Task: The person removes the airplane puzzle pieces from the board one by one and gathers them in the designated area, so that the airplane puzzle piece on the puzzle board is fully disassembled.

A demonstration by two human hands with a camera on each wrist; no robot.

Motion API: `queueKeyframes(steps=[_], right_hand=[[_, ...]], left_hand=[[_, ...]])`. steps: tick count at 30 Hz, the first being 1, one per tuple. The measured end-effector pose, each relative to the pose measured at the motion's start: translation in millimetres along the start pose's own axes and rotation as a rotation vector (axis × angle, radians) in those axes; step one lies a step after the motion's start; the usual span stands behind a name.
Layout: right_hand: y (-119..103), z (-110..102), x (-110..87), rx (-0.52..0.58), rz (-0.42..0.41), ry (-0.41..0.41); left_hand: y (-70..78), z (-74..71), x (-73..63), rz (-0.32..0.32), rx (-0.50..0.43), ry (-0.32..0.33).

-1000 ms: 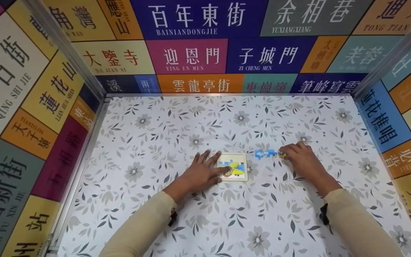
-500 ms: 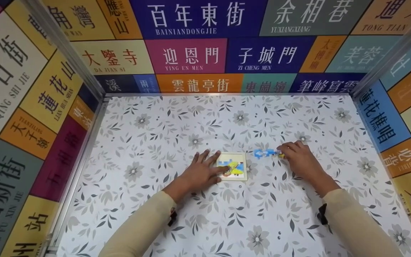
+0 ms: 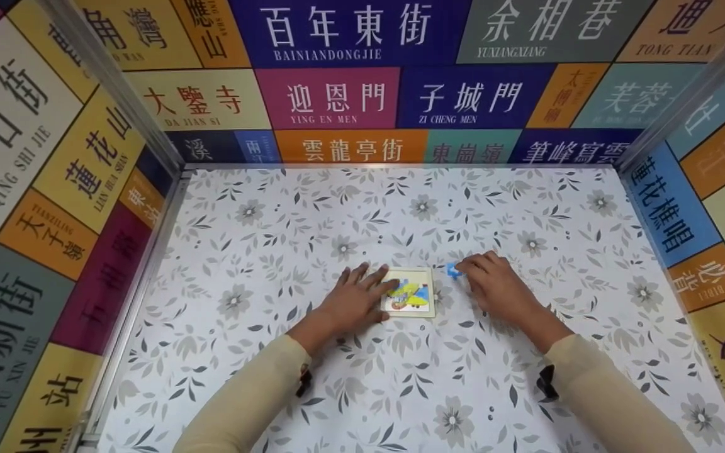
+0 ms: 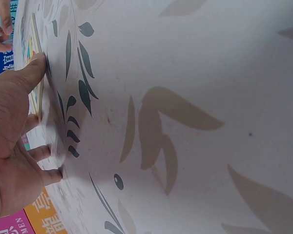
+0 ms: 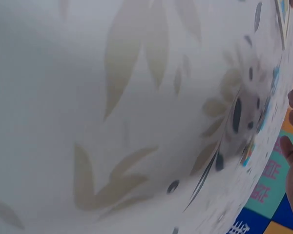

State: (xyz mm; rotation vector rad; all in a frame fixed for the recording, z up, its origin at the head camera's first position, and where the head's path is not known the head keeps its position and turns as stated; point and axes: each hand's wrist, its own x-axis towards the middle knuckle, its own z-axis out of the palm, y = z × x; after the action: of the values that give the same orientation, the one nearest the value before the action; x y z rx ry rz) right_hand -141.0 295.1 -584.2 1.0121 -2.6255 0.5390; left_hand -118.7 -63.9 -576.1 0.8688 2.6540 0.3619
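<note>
In the head view, a small wooden puzzle board with a pale frame lies mid-table, partly filled with a yellow and blue picture. My left hand spreads its fingers at the board's left side, with fingertips overlapping the frame. In the left wrist view, the thumb lies on the board's near edge. Right of the board, my right hand hangs over loose puzzle pieces, fingertips close to a blue piece. The right wrist view shows the fingers apart with nothing between them, above a multicoloured piece on the table.
A white tablecloth printed with grey flowers and leaves covers the table. Panels with large Chinese lettering stand at the back and both sides, joined by metal corner posts.
My right hand has moved left, from the multicoloured piece at the row's right end to above the blue pieces. My left index finger has drawn back slightly from the picture.
</note>
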Motion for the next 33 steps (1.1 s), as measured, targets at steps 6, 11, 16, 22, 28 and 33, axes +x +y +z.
queueKeyframes(steps=[6,11,16,22,28,33], right_hand=[[-20,7,8.9,0.018,-0.018,-0.018],[-28,13,13.3,0.046,-0.060,-0.010],[-33,17,14.7,0.077,-0.104,0.019],[-39,21,16.7,0.099,-0.108,0.003],[-50,24,21.1,0.140,-0.044,-0.057],[-60,28,26.3,0.150,-0.029,-0.098]], left_hand=[[-1.0,0.8,1.5,-0.045,-0.021,-0.008],[-1.4,0.3,0.8,-0.040,-0.015,-0.003],[-2.1,2.0,0.7,-0.042,-0.009,-0.006],[-2.9,3.4,0.7,-0.040,-0.020,-0.006],[-2.9,2.7,0.7,-0.042,-0.024,-0.004],[-2.9,2.2,1.7,-0.051,-0.022,-0.005]])
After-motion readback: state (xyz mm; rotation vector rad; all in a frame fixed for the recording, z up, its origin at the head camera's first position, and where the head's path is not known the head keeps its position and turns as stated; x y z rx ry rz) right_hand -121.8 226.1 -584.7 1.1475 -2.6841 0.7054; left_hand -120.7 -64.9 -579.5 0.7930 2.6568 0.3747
